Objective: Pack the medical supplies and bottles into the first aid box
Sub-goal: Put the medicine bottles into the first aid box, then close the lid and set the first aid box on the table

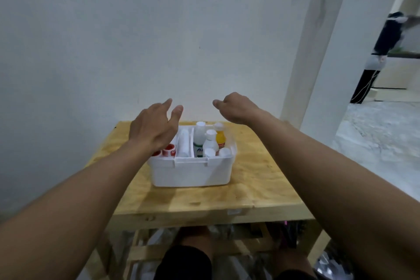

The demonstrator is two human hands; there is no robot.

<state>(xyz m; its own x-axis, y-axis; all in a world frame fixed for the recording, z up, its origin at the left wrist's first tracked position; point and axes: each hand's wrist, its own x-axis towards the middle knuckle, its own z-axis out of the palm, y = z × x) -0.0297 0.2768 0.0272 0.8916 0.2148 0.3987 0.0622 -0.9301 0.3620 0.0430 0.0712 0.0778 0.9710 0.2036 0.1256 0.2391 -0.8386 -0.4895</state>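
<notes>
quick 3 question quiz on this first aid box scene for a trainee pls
1. True or false: the orange bottle stands in the right-hand compartment of the first aid box.
2. Which is holding an item right now? A) left hand B) right hand C) neither
3. Fill in: the red-capped containers sit in the ____ compartment of the box, partly hidden under the left hand.

Key:
1. True. It stands upright among the white bottles.
2. C. Both hands hover empty above the box, which has no lid on it.
3. Left.
</notes>
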